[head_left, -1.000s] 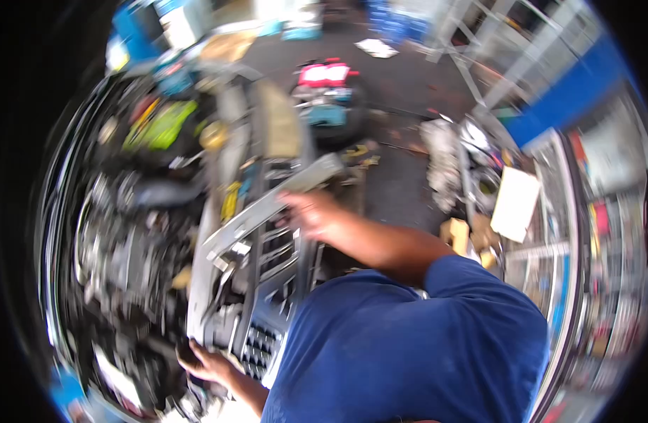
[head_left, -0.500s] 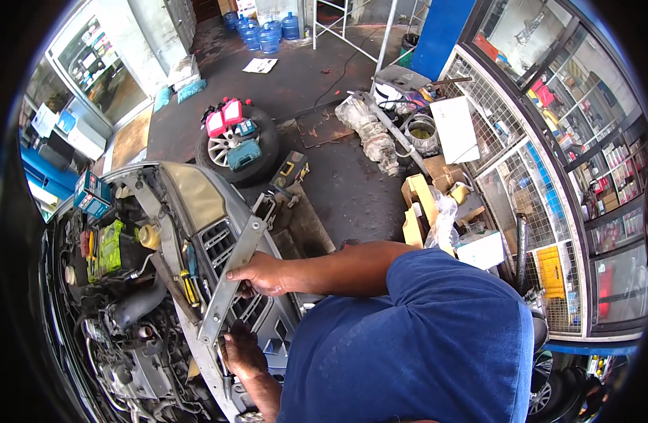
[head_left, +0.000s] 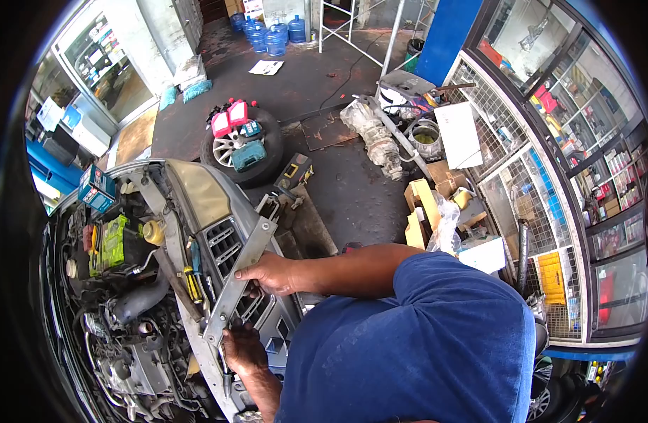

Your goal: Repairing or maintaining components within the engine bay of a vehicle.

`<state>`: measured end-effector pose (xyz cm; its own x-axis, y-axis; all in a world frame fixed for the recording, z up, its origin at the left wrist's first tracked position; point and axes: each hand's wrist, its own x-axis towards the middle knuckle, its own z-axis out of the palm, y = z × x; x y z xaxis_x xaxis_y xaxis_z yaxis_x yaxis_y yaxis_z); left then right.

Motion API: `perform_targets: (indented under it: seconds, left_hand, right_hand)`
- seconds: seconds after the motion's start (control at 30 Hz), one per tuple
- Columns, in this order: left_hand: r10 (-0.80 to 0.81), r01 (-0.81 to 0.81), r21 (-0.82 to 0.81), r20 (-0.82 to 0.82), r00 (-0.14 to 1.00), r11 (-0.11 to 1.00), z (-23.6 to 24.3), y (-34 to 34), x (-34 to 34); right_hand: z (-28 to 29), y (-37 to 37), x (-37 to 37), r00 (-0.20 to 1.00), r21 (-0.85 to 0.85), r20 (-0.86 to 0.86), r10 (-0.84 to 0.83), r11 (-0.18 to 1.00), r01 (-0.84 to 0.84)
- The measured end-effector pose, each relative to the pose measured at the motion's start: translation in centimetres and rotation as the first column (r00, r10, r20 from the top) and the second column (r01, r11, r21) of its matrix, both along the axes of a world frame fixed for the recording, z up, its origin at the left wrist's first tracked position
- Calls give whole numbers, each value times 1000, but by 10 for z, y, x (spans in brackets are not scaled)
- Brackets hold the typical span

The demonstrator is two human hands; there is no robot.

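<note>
A flat silver metal bar (head_left: 229,299) with holes near its ends lies slantwise over the front edge of a car's engine bay. My right hand (head_left: 269,273) is closed round its middle, thumb on top and fingers curled underneath. At the bar's lower end my left hand (head_left: 245,351) is closed too, thumb along its edge; its fingertips are partly hidden. Beneath both hands runs the car's grille (head_left: 222,250). Left of the bar, screwdrivers with yellow-and-black handles (head_left: 192,283) lie on the front crossmember.
The open engine bay (head_left: 137,359) holds a battery with a lime-green cover (head_left: 116,245). A boxed part (head_left: 97,189) stands on its far corner. On the floor beyond are a wheel (head_left: 266,151) bearing tool cases, a toolbox (head_left: 294,171), a gearbox (head_left: 373,137) and cardboard boxes (head_left: 423,211).
The whole view has shifted slightly as the head moved. Both hands keep their hold on the bar, which stays in nearly the same place over the grille.
</note>
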<state>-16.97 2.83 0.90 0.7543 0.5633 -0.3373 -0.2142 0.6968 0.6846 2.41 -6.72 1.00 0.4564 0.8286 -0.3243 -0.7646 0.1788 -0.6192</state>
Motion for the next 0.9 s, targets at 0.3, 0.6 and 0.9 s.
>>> perform_targets:
  seconds: [0.3,0.6,0.9]
  left_hand:
    - [37,-38,-15,-38,999,999,1,4,-3]
    - [138,-137,-100,1,990,985,9,5,5]
    - [185,-177,-98,81,979,979,16,7,-13]
  right_hand:
    - [4,8,0,998,12,-5,60,998,-60]
    - [-3,-2,13,991,-104,-63,117,987,-123]
    - [10,5,8,991,-25,-107,83,996,-87]
